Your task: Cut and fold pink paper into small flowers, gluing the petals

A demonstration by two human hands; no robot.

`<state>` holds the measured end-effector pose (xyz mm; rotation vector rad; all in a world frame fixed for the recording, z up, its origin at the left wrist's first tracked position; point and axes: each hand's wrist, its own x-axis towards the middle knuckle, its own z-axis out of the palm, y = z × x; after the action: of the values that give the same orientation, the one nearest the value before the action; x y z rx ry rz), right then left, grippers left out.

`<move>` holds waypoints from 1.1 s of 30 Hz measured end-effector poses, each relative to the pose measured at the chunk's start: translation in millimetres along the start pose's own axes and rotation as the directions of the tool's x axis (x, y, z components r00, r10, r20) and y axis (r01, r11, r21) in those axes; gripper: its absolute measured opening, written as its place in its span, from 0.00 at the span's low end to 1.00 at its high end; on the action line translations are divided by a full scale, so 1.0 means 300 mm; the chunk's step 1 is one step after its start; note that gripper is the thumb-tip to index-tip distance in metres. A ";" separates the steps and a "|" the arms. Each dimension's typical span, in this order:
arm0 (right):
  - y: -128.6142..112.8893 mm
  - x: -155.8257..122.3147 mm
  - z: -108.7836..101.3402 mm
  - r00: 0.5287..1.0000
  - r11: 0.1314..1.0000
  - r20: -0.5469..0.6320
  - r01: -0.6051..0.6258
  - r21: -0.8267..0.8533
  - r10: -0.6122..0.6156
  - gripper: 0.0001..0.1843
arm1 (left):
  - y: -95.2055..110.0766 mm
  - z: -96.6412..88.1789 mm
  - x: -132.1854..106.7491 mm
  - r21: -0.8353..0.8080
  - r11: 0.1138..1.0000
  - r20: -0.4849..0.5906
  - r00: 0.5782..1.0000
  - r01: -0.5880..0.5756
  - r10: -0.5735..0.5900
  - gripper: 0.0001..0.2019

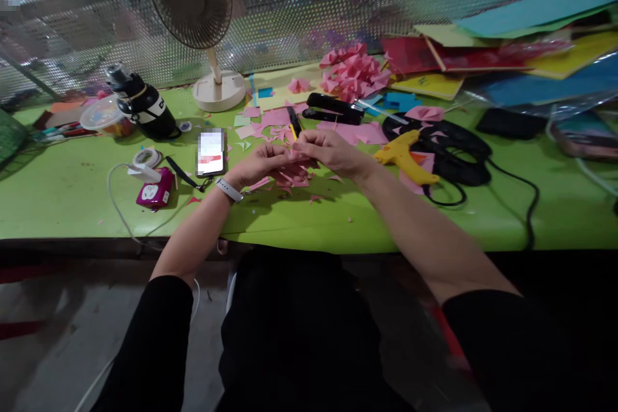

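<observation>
My left hand (pixel 267 163) and my right hand (pixel 322 147) meet over the table, fingertips pinched together. Whatever lies between them is too small and too covered by the fingers to make out. Pink paper scraps (pixel 299 180) lie beneath and around both hands. Just beyond the fingers is a yellow-and-black cutter (pixel 293 122). A black stapler (pixel 334 109) rests behind my right hand, near flat pink paper sheets (pixel 360 134). To the right of that hand lies a yellow glue gun (pixel 408 156). A heap of folded pink paper pieces (pixel 355 72) sits farther back.
Left of my hands are a phone (pixel 211 151), a purple plug adapter (pixel 155 188) with a white cable, and a black bottle (pixel 145 106). A fan (pixel 217 90) stands behind. Coloured paper sheets (pixel 506 51) and a black cable (pixel 531 206) occupy the right side of the green table (pixel 299 225).
</observation>
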<state>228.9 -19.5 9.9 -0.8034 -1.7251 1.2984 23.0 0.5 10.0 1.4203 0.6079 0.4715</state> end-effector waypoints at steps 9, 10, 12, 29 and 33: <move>0.014 0.003 -0.009 1.000 0.999 0.026 0.015 -0.033 -0.014 0.25 | 0.005 0.004 -0.003 0.003 1.000 0.063 0.998 0.002 -0.002 0.22; 0.014 0.003 -0.009 1.000 0.999 0.022 0.017 -0.032 -0.016 0.25 | 0.005 0.004 -0.003 0.005 1.000 0.064 0.998 0.004 -0.004 0.22; 0.014 0.004 -0.007 1.000 0.999 0.015 0.019 -0.031 -0.019 0.25 | 0.004 0.004 -0.002 0.013 1.000 0.061 0.998 0.010 -0.011 0.22; 0.022 0.014 0.001 0.998 0.990 -0.040 -0.043 -0.134 0.038 0.28 | -0.025 -0.017 0.020 0.020 0.997 -0.114 0.991 -0.068 0.070 0.20; 0.037 0.019 0.009 1.000 0.991 -0.024 0.015 -0.131 -0.018 0.26 | -0.025 -0.024 0.019 0.007 0.996 -0.108 0.990 -0.091 0.092 0.21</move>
<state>224.0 -12.9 0.1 -0.8746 -1.8074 1.1691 22.4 8.9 1.7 1.4353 0.6316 0.6239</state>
